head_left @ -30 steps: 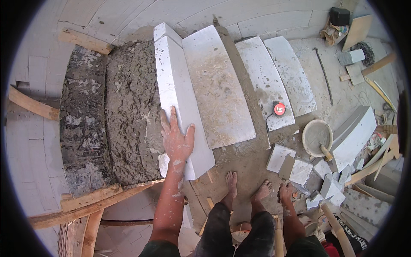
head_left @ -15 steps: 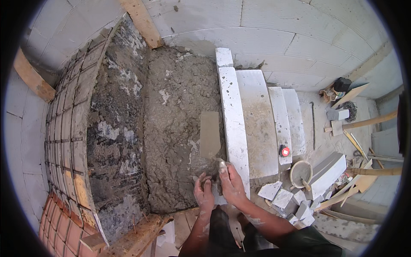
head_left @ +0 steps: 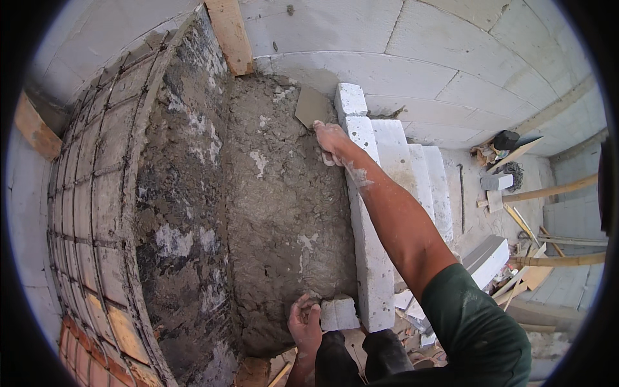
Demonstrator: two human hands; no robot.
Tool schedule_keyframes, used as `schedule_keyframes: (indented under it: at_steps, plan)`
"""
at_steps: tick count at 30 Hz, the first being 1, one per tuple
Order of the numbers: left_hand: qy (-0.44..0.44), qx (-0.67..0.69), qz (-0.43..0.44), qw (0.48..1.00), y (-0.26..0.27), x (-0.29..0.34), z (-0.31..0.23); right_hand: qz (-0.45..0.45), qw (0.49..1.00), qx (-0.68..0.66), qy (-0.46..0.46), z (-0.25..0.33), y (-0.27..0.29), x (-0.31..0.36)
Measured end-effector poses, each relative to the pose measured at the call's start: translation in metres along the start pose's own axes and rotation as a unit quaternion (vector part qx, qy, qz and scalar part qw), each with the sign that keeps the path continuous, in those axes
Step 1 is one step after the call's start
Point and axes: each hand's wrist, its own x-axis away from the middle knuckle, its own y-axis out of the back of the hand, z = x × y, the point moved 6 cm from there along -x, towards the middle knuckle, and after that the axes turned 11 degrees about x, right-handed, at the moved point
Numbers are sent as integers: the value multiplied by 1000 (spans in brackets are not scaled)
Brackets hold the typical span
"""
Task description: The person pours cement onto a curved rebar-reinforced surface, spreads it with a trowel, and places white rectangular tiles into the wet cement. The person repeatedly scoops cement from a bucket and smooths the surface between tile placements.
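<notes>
Far out over the wet grey mortar bed (head_left: pixel 284 226), my right hand (head_left: pixel 332 140) is closed on the handle of a trowel. Its flat, mortar-smeared blade (head_left: pixel 311 106) lies at the bed's far end, close to the white blocks. My left hand (head_left: pixel 304 324) is at the near edge of the mortar, fingers loosely curved and apart with nothing visible in them. Beside its thumb sits a short white block piece (head_left: pixel 340 314). A long row of white blocks (head_left: pixel 374 258) borders the mortar on the right.
Left of the bed rises a mortar-stained board (head_left: pixel 180 193), with a rebar grid (head_left: pixel 93 193) beyond it. A wooden plank (head_left: pixel 231 39) leans at the far wall. White block steps (head_left: pixel 419 174) descend rightward, toward bamboo poles (head_left: pixel 554 188) and rubble on the floor.
My right hand has carried the trowel away from me to the far end of the mortar. My left hand stays near the front edge. The view has shifted slightly.
</notes>
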Motion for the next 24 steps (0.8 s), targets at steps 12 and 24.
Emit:
schedule_keyframes:
  at_steps: [12, 24]
  plan:
    - [2, 14, 58, 998, -10, 25, 4, 93, 992, 38, -78, -36, 37, -35]
    - [5, 69, 27, 997, 2, 19, -1, -54, 923, 302, 233, -19, 13, 94]
